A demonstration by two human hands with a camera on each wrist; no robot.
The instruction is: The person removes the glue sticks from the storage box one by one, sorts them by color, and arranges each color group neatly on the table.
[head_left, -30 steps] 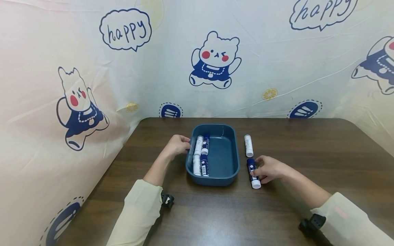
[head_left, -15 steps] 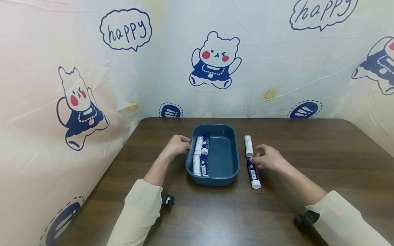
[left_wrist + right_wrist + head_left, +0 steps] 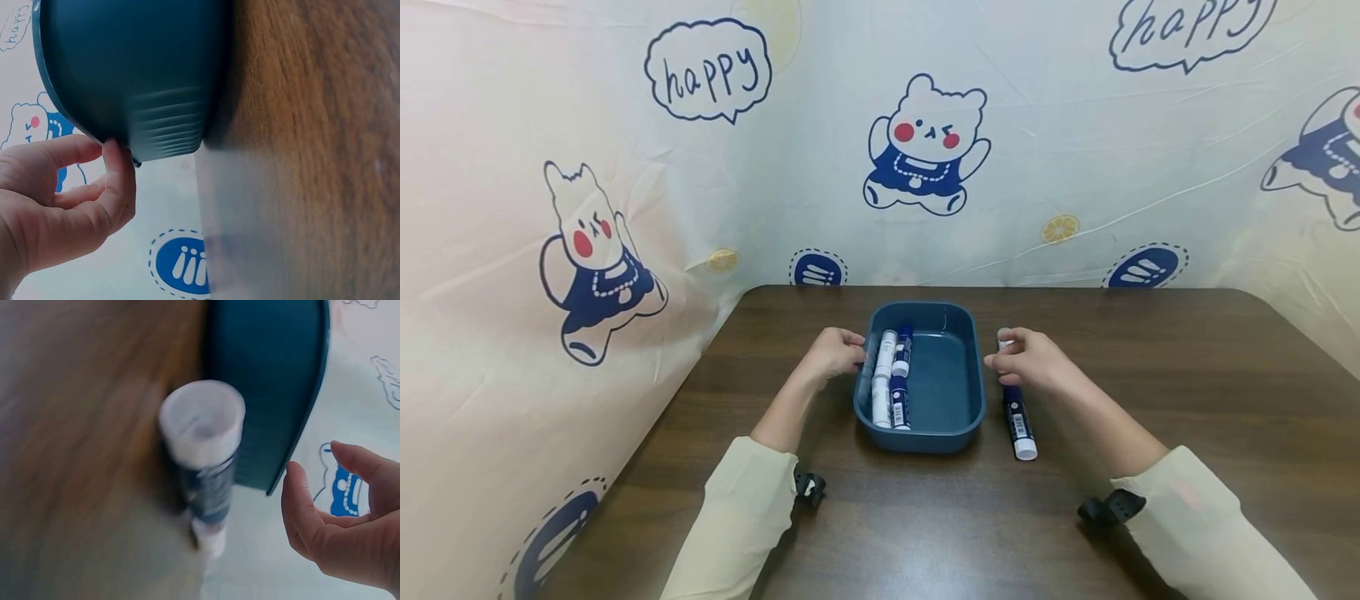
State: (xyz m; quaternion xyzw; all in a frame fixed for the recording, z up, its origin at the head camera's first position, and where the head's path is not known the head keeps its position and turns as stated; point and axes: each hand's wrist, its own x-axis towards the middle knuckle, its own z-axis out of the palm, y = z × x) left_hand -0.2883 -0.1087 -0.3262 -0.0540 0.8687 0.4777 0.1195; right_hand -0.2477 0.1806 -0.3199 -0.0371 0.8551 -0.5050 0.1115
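Observation:
My left hand pinches the left rim of a dark teal bin; the left wrist view has thumb and finger meeting at that rim. Inside, along the left wall, lie two white glue sticks and two blue ones, in two rows. My right hand, fingers spread and holding nothing, is over a white glue stick to the right of the bin, mostly covering it in the head view. Nearer me, end to end with it, lies a blue glue stick with a white base.
Everything stands on a brown wooden table. A pale cloth with cartoon drawings hangs behind it and along its left side. Each wrist wears a small black camera.
My right hand has let go of the blue glue stick and moved away from me, over the white one. The blue stick stays on the table. My left hand has kept its place.

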